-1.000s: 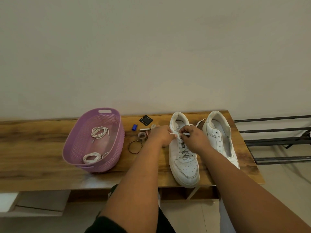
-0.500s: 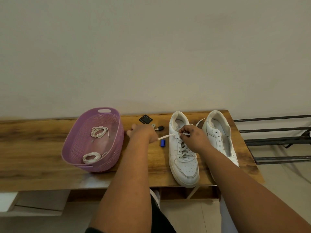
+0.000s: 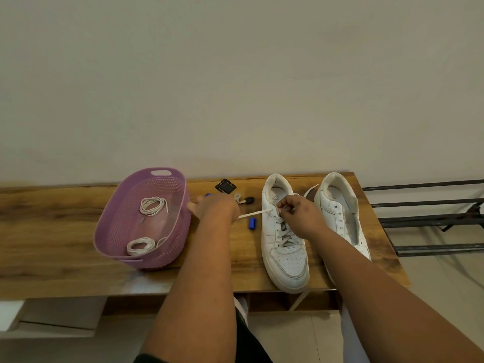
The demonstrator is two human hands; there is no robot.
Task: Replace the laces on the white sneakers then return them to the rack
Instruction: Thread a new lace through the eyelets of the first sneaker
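Left hand [image 3: 214, 208] now away from the laced sneaker [image 3: 284, 231], fingers straight toward the basket [image 3: 146, 218]; right hand [image 3: 298, 216] pinching the lace [image 3: 252, 214], probably unlacing.

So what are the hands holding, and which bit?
The right hand pinches the lace where it leaves the laced sneaker, near its top eyelets. Whether the left hand holds anything cannot be told.

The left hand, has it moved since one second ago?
Yes. The left hand left the laced sneaker and went left, toward the purple basket.
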